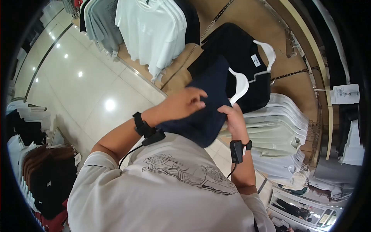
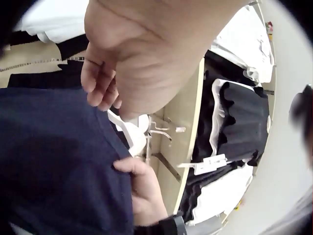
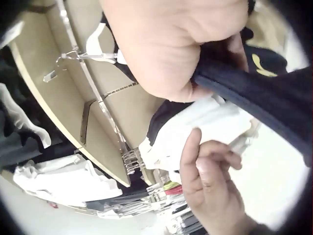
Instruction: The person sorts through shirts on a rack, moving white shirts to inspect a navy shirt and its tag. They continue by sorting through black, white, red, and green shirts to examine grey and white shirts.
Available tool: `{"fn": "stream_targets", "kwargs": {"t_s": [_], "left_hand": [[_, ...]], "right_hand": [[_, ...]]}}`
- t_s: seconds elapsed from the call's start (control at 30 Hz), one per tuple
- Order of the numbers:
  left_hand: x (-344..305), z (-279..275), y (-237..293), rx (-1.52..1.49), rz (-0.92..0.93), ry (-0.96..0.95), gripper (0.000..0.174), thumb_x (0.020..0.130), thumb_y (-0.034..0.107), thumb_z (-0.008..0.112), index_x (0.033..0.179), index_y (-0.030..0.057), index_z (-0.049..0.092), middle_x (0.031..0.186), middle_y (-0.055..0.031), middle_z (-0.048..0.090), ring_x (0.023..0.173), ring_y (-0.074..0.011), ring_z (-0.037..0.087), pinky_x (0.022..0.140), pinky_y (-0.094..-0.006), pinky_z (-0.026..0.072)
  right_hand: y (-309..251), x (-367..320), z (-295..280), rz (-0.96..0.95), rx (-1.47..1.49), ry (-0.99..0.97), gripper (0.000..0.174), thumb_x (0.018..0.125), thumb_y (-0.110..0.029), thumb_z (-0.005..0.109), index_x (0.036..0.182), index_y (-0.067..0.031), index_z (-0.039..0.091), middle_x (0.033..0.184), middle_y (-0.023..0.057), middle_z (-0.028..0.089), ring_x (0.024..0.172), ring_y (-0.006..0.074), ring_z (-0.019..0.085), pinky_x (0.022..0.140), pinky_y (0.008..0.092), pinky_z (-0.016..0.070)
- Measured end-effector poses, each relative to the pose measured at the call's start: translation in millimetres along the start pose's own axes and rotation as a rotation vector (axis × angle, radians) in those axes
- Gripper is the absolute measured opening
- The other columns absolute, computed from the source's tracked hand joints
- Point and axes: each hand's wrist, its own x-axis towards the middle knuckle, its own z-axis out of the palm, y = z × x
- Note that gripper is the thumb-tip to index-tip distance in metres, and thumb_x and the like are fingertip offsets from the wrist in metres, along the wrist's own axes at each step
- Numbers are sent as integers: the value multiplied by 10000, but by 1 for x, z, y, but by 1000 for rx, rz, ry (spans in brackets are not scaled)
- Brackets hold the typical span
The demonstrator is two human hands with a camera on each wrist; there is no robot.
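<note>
A navy shirt [image 1: 210,125] hangs spread out in front of the chest, a white hanger [image 1: 242,87] at its neck opening. My right hand [image 1: 235,120] grips the shirt's edge near the hanger, the thumb lying on top of the cloth. In the right wrist view, a folded navy edge [image 3: 249,95] runs out from this hand. My left hand [image 1: 178,103] hovers over the cloth with fingers loosely bent and nothing in them. Just behind lies a black shirt [image 1: 232,44] with a white neck label [image 1: 255,60], on another white hanger [image 1: 267,56].
White T-shirts [image 1: 150,31] hang beyond on the wooden display [image 1: 216,11]. Pale shirts [image 1: 274,131] crowd a rail at the right. Brown and black shirts [image 1: 48,181] stand at lower left, beside the glossy tiled floor [image 1: 89,89]. A price tag [image 1: 346,94] hangs at far right.
</note>
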Motion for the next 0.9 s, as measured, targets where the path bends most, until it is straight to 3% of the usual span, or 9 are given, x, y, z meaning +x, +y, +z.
{"fn": "stream_targets", "kwargs": {"t_s": [0.07,0.2,0.3,0.4,0.47,0.53,0.63,0.73,0.9], "left_hand": [[3,-7,-21,106,-75,237,333,918,141,731,1231,55,655,906,-94,652,733,-208,622,690,-351,502],[12,-36,-18,166,-162,271,370,882,93,751,1237,75,649,990,-103,659,827,-254,651,751,-361,518],[25,-47,-15,342,153,456,551,784,73,816,1296,107,614,1263,-140,611,1176,-356,588,940,-390,494],[39,-64,4,517,370,520,628,761,81,832,1338,96,583,1311,-152,590,1218,-358,568,961,-389,487],[51,-71,-7,543,430,560,559,751,102,838,1265,57,624,1211,-159,635,1138,-362,605,924,-404,500],[51,-81,-14,438,341,310,421,773,131,834,1154,54,670,1060,-144,677,1001,-344,643,857,-399,508],[46,-83,-1,408,311,351,308,797,155,828,1051,53,687,932,-126,680,863,-325,642,792,-382,505],[44,-84,15,383,320,385,293,800,167,835,1029,65,683,927,-117,673,831,-315,626,766,-349,501],[19,-101,49,375,372,317,333,755,131,861,1025,38,690,944,-72,698,851,-232,656,768,-328,515]], "right_hand": [[-7,-2,-17,-50,-216,66,268,731,3,648,996,-21,627,911,50,647,840,158,617,798,274,492],[-32,-14,-53,-58,-438,43,252,704,29,622,945,-36,589,924,40,620,889,127,591,827,277,470],[-60,-39,-56,-114,-614,-74,244,718,55,605,939,-39,563,1021,62,664,954,137,603,881,281,469],[-71,-51,-66,-163,-583,-200,270,729,44,620,992,-9,589,1124,129,719,977,167,639,905,303,476],[-81,-58,-66,-168,-604,-221,270,729,47,622,991,-12,588,1140,140,722,1036,183,642,957,314,460],[-94,-64,-62,-173,-624,-245,270,730,50,623,990,-15,588,1156,150,725,1095,200,646,1009,326,444],[-101,-70,-57,-336,-775,-129,261,781,79,624,1026,-11,607,1150,128,732,1118,216,658,1014,336,454],[-100,-67,-63,-340,-775,66,222,842,49,682,1054,-9,644,1131,104,731,1097,203,653,993,326,458],[-103,-89,-62,-425,-716,-35,211,827,37,719,1011,-28,638,1060,97,728,1044,193,642,955,313,465]]}}
